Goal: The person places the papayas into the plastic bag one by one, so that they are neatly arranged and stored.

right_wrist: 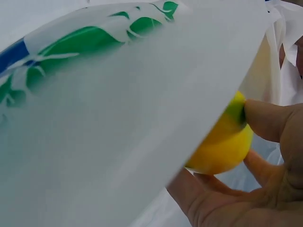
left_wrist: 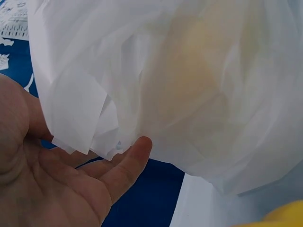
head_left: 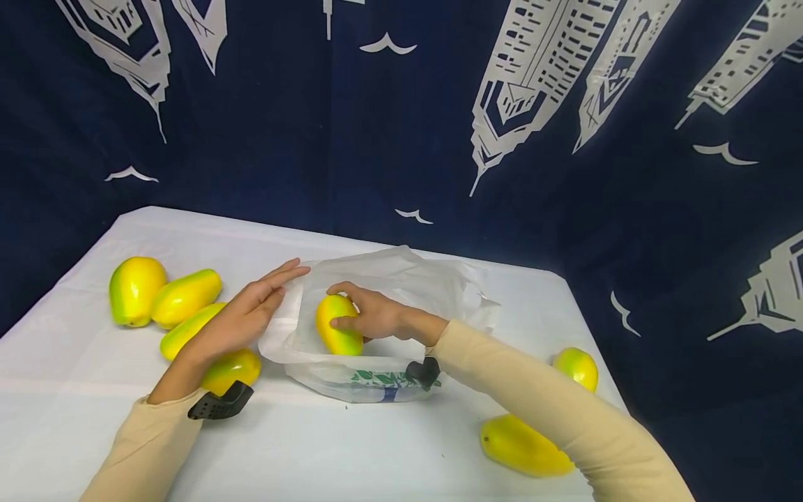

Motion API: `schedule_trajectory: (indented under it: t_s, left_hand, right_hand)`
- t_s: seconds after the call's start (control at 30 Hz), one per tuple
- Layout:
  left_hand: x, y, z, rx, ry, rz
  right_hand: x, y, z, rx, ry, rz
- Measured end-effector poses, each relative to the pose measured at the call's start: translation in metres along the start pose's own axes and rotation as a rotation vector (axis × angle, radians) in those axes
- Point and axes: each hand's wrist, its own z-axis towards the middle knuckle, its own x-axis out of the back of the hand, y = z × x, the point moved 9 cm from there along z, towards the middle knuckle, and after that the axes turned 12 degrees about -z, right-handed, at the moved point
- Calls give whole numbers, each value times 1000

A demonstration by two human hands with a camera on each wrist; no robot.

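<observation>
A white plastic bag (head_left: 383,380) with a green and blue print lies on the table, its mouth spread wide. Inside that mouth my right hand (head_left: 380,315) grips a yellow-green mango (head_left: 339,326), thumb on one side and fingers round the other. In the right wrist view the bag's wall hides part of this mango (right_wrist: 222,146). My left hand (head_left: 251,314) touches the left edge of the bag with fingers extended. From the left wrist, the fingers (left_wrist: 125,172) show at the bag's rim, some hidden behind the plastic, and a yellowish shape shows through it.
Left of the bag lie several mangoes, among them a rounder one (head_left: 138,289) and a longer one (head_left: 187,298); two are partly behind my left arm. On the right, one mango (head_left: 576,368) and another (head_left: 523,446) lie by my right sleeve. A dark blue patterned cloth (head_left: 389,139) hangs behind the table.
</observation>
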Motion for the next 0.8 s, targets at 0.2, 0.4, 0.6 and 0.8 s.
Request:
schedule_trajectory:
  t_s: [0.2, 0.4, 0.6, 0.8]
  left_hand:
    - [-1, 1, 0, -25, -6, 38]
    - [-1, 1, 1, -19, 0, 50]
    - [-1, 1, 1, -19, 0, 52]
    - [-2, 0, 2, -18, -1, 43]
  right_hand:
    - [-10, -5, 2, 33, -51, -28]
    - [-11, -11, 0, 45, -43, -56]
    - [-9, -13, -1, 51, -3, -167]
    - [-10, -14, -1, 57, 16, -229]
